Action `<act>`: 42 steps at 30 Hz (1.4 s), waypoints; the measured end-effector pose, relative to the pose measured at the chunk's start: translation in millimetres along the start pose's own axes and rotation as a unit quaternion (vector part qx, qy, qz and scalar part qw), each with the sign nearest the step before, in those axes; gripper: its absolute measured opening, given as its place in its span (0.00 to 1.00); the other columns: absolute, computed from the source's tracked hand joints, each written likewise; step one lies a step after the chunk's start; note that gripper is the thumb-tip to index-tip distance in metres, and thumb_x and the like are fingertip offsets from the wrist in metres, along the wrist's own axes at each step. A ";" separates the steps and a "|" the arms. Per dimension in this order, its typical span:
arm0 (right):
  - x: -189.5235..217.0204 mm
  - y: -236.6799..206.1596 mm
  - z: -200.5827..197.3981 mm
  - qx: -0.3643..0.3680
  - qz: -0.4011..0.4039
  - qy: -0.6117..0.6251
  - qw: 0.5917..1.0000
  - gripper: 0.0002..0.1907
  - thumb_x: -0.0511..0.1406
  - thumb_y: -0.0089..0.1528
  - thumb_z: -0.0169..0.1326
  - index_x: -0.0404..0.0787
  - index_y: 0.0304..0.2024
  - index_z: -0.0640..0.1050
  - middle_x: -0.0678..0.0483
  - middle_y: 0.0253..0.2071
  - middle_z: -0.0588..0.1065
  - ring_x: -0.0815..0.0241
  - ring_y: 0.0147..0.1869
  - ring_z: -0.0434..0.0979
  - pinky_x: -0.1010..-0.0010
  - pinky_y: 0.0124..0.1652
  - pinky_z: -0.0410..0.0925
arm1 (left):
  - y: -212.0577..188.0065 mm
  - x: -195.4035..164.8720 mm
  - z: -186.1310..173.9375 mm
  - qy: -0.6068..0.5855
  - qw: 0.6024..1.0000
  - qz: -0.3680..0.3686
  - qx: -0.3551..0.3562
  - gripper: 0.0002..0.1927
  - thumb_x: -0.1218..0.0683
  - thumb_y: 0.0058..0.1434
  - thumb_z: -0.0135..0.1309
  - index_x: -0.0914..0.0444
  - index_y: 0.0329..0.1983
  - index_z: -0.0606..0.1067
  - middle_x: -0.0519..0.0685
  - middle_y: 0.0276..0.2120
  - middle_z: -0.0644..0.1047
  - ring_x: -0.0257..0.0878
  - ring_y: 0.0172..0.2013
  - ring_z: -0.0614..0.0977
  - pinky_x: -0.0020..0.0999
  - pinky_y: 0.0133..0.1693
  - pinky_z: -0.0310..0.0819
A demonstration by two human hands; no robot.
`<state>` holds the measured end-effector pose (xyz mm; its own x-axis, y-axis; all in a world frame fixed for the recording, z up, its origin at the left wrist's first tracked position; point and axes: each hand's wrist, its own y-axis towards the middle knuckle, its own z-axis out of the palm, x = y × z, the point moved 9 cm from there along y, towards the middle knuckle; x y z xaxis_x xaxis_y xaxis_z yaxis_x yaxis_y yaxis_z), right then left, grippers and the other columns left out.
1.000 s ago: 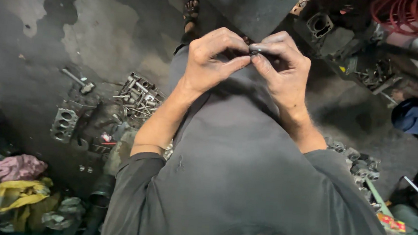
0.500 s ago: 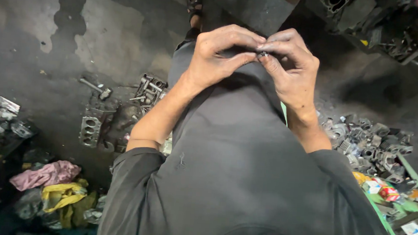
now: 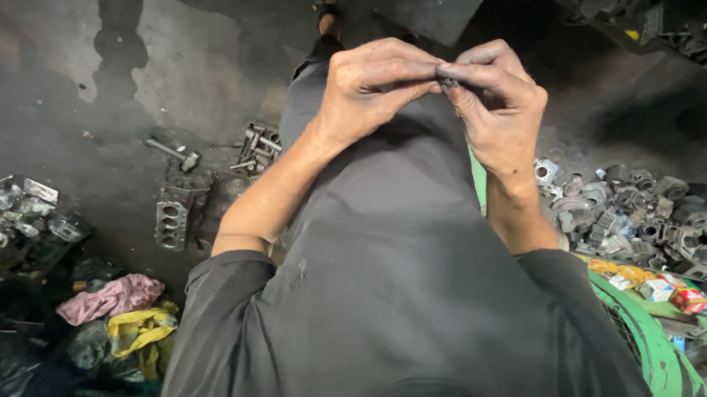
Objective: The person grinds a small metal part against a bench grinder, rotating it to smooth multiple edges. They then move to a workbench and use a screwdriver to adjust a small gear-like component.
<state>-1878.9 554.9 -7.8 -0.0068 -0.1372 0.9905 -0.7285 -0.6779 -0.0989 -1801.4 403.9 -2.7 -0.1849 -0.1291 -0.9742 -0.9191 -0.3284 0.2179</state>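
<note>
Dark grey long-sleeved shirt (image 3: 395,309): fills the lower centre, sleeves pushed up to the elbows.

Left hand (image 3: 378,88): raised before the chest, grimy, fingers curled, thumb and forefinger pinched on a small dark metal part (image 3: 447,81).

Right hand (image 3: 496,109): touching the left at the fingertips, likewise pinched on the same small part; the part is mostly hidden between the fingertips of both hands and its shape cannot be told.

Green round machine housing (image 3: 650,344): lower right, just beside the right sleeve, with small coloured cartons (image 3: 658,288) on top.

Pink cloth (image 3: 110,298) and yellow cloth (image 3: 141,325): lower left, on the floor, touching.

Grey cylinder block (image 3: 172,223): on the floor left of the left forearm.

Heap of grey metal castings (image 3: 634,214): on the floor right of the right forearm.

Clear plastic bags (image 3: 25,213): far left.

Hammer-like tool (image 3: 172,153): on the stained concrete floor (image 3: 65,54), beyond the block.

Sandalled foot (image 3: 326,2): top centre, farthest.
</note>
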 end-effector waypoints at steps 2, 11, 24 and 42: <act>-0.7 -0.7 -3.3 -0.011 0.000 -0.002 1.000 0.09 0.23 0.68 0.64 0.35 0.49 0.82 0.50 0.46 0.75 0.66 0.44 0.75 0.80 0.39 0.68 | -0.1 5.0 3.3 -0.018 0.999 -0.025 -0.009 0.10 0.67 0.60 0.68 0.66 0.43 0.82 0.51 0.42 0.83 0.40 0.42 0.86 0.30 0.43 0.84; -6.3 4.1 -15.9 -0.033 -0.001 -0.008 0.999 0.07 0.28 0.66 0.66 0.35 0.46 0.82 0.52 0.44 0.76 0.66 0.44 0.77 0.77 0.41 0.69 | -4.5 12.5 17.7 -0.014 0.999 -0.034 -0.025 0.10 0.66 0.60 0.68 0.67 0.44 0.81 0.52 0.42 0.83 0.40 0.42 0.86 0.31 0.44 0.83; -44.4 54.4 -35.9 0.000 0.050 -0.006 0.999 0.05 0.27 0.65 0.65 0.29 0.42 0.83 0.55 0.38 0.76 0.67 0.43 0.73 0.76 0.44 0.66 | -3.8 106.6 62.6 -0.307 0.908 -0.283 -0.030 0.11 0.59 0.64 0.63 0.71 0.46 0.81 0.50 0.36 0.83 0.34 0.35 0.84 0.29 0.37 0.81; -53.2 82.6 -32.3 0.027 0.111 0.010 0.993 0.04 0.28 0.66 0.64 0.32 0.40 0.81 0.59 0.34 0.78 0.73 0.37 0.73 0.79 0.39 0.66 | 7.6 122.2 60.5 -0.316 0.901 -0.274 -0.118 0.11 0.59 0.66 0.64 0.69 0.47 0.82 0.48 0.37 0.83 0.32 0.36 0.82 0.28 0.39 0.79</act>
<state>-1960.9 529.4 -65.6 -0.1762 -0.2736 0.9456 -0.6697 -0.6707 -0.3189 -1852.1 442.2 -123.7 0.0436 0.6463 -0.7618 -0.8469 -0.3806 -0.3713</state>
